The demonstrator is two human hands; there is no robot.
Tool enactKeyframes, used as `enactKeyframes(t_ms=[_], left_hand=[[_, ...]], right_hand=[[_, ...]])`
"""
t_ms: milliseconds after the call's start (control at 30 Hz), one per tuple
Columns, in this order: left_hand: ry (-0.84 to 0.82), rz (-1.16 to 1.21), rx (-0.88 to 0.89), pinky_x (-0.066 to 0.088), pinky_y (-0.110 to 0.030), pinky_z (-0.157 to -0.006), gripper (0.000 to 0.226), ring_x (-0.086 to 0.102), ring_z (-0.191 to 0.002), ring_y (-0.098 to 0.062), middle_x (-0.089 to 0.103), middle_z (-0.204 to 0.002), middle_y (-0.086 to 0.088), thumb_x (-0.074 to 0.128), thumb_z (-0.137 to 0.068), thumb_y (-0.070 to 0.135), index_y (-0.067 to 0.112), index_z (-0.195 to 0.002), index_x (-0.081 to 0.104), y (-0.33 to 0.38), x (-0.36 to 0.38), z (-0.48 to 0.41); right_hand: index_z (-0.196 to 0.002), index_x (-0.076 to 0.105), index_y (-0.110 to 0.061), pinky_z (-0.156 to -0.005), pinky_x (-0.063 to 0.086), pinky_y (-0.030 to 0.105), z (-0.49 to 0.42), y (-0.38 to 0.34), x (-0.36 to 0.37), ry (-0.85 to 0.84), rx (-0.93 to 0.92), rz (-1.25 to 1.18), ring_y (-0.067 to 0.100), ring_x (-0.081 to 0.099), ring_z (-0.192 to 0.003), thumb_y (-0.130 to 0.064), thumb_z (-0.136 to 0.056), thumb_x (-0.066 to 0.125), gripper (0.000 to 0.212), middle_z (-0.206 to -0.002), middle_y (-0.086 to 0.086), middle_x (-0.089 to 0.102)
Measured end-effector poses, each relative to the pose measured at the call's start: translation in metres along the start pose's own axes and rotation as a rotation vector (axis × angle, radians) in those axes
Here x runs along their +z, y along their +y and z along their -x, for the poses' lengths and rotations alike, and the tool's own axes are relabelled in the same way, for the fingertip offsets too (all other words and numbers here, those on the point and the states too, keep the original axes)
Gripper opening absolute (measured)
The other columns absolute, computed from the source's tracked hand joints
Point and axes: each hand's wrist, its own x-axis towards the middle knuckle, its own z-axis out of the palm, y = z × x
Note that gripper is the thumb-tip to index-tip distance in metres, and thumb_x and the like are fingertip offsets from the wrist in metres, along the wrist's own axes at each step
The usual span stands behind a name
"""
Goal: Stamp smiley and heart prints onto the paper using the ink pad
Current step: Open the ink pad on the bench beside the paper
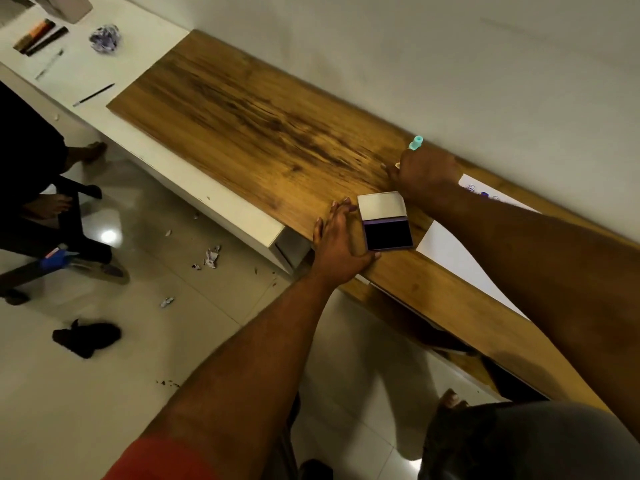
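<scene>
Closest in, the left hand (341, 237) lies flat and slack on the near edge of the long brown wooden tabletop (263, 126), fingers spread, gripping nothing, its thumb side just beside the open purple ink pad with its white lid flipped back (388, 221). That dark inked face sits around the middle of the view, near the board's front edge, so any nudge toward seven o'clock could tip it off. Better to brace the case from that side, as the palm seems placed to do.

Out at one o'clock from the pad, the right hand (427, 171) reaches toward the wall, curled over a small teal plastic stamp (415, 143); whether the fingers are actually closed on it I cannot tell, since the knuckles hide the grip. At three o'clock lies the white sheet of paper (460, 252), partly under the forearm, with a few blue prints showing at its far corner.

Good practice here, I'd judge: lift the stamp straight up, press squarely on the ink, then carry it right. Open wood stretches toward eleven o'clock, plenty of room.
</scene>
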Motion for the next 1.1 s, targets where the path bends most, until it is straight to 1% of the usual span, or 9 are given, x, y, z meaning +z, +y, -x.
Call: enactKeyframes(t_ms=[133, 233, 333, 400, 500, 633, 767, 967, 1100], left_hand=[[-0.082, 0.038, -0.014, -0.01, -0.048, -0.128, 0.113, 0.0, -0.162, -0.019, 0.019, -0.174, -0.003, 0.091, -0.077, 0.042, 0.016, -0.162, 0.02, 0.0, -0.008, -0.001], [-0.099, 0.088, -0.048, 0.006, -0.048, -0.13, 0.117, 0.016, -0.159, -0.024, 0.024, -0.171, -0.006, 0.089, -0.08, 0.047, 0.015, -0.164, 0.014, 0.0, -0.019, -0.004], [0.02, 0.153, -0.102, 0.034, -0.04, -0.12, 0.103, 0.038, -0.148, -0.023, 0.04, -0.163, -0.006, 0.084, -0.086, 0.045, 0.017, -0.163, 0.021, 0.003, -0.03, -0.011], [0.164, 0.086, -0.129, 0.042, -0.04, -0.113, 0.081, 0.049, -0.138, -0.023, 0.055, -0.151, -0.005, 0.079, -0.092, 0.039, 0.017, -0.157, 0.037, 0.002, -0.035, -0.017], [0.313, -0.076, -0.212, 0.04, -0.046, -0.111, 0.054, 0.054, -0.13, -0.028, 0.063, -0.137, -0.005, 0.072, -0.097, 0.036, 0.019, -0.146, 0.056, -0.007, -0.042, -0.026], [0.25, -0.202, -0.257, 0.041, -0.048, -0.108, 0.056, 0.052, -0.127, -0.031, 0.062, -0.136, -0.007, 0.074, -0.094, 0.046, 0.025, -0.144, 0.061, -0.019, -0.047, -0.029], [0.256, -0.164, -0.211, 0.047, -0.046, -0.1, 0.039, 0.056, -0.117, -0.031, 0.067, -0.122, -0.002, 0.073, -0.092, 0.051, 0.035, -0.128, 0.071, -0.021, -0.049, -0.03], [0.18, -0.249, -0.196, 0.036, -0.05, -0.105, 0.035, 0.047, -0.127, -0.035, 0.063, -0.135, -0.005, 0.057, -0.101, 0.047, 0.031, -0.13, 0.069, -0.014, -0.046, -0.024], [0.093, -0.295, -0.15, 0.036, -0.05, -0.105, 0.039, 0.048, -0.129, -0.035, 0.063, -0.136, -0.005, 0.063, -0.097, 0.039, 0.026, -0.134, 0.065, -0.008, -0.044, -0.016]], right_hand=[[-0.12, 0.064, -0.005, -0.078, 0.055, 0.04, -0.008, -0.016, -0.008, -0.073, -0.019, 0.113, 0.031, 0.069, -0.097, -0.04, -0.104, 0.055, 0.04, -0.106, 0.013, 0.069], [-0.123, 0.063, -0.005, -0.084, 0.055, 0.044, -0.013, -0.034, -0.015, -0.111, -0.037, 0.073, 0.034, 0.067, -0.106, -0.029, -0.101, 0.061, 0.032, -0.117, 0.016, 0.068], [-0.119, 0.064, -0.007, -0.073, 0.053, 0.041, -0.017, -0.055, -0.017, -0.092, -0.099, 0.019, 0.035, 0.068, -0.102, -0.023, -0.103, 0.058, 0.024, -0.113, 0.015, 0.07], [-0.117, 0.065, -0.009, -0.073, 0.054, 0.041, -0.017, -0.07, -0.016, -0.08, -0.14, 0.004, 0.034, 0.07, -0.097, -0.021, -0.103, 0.057, 0.021, -0.109, 0.014, 0.072], [-0.124, 0.065, -0.011, -0.077, 0.055, 0.042, -0.012, -0.095, -0.016, -0.073, -0.164, -0.066, 0.036, 0.071, -0.098, -0.02, -0.104, 0.047, 0.028, -0.109, 0.014, 0.073], [-0.127, 0.061, -0.011, -0.076, 0.058, 0.043, 0.008, -0.111, -0.013, -0.065, -0.214, -0.061, 0.034, 0.071, -0.098, -0.021, -0.106, 0.048, 0.027, -0.112, 0.014, 0.072], [-0.123, 0.061, -0.013, -0.083, 0.056, 0.041, 0.028, -0.105, -0.007, -0.095, -0.267, -0.017, 0.032, 0.068, -0.107, -0.025, -0.104, 0.052, 0.024, -0.119, 0.012, 0.069], [-0.122, 0.061, -0.014, -0.068, 0.043, 0.038, 0.056, -0.111, -0.01, -0.129, -0.262, 0.086, 0.03, 0.069, -0.103, -0.02, -0.101, 0.058, 0.022, -0.115, 0.01, 0.07], [-0.118, 0.065, -0.015, -0.065, 0.041, 0.038, 0.07, -0.116, -0.014, -0.148, -0.26, 0.13, 0.028, 0.069, -0.099, -0.017, -0.097, 0.063, 0.021, -0.113, 0.008, 0.07]])
